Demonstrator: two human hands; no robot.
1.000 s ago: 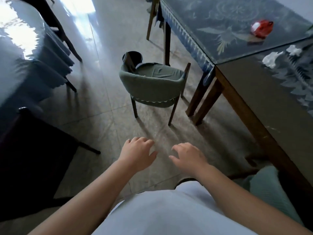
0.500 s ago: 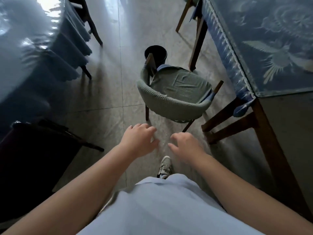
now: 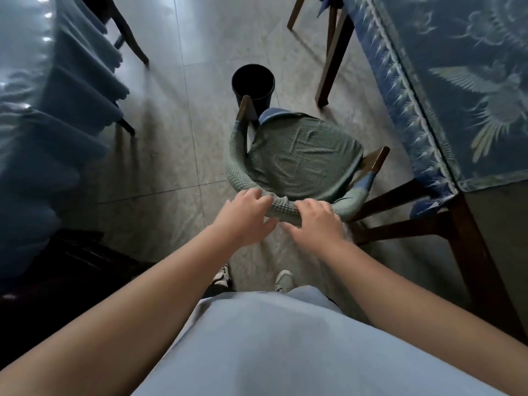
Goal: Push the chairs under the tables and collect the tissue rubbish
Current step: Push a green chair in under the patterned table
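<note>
A green-covered chair (image 3: 300, 158) stands on the tiled floor, pulled out from the table with the blue patterned cloth (image 3: 457, 81) on the right. Both hands rest on its curved backrest. My left hand (image 3: 245, 215) curls its fingers over the top of the backrest with the thumb underneath. My right hand (image 3: 317, 221) holds the backrest the same way, just to the right. No tissue is in view.
A black bin (image 3: 253, 81) stands on the floor just beyond the chair. A dark wooden table (image 3: 500, 224) adjoins the blue one at the right. At the left are a round table with a blue cloth (image 3: 43, 110) and a dark chair (image 3: 57, 267).
I have stepped up to the green chair and both hands have reached forward onto its backrest. The tissues and red object on the tables have left the view.
</note>
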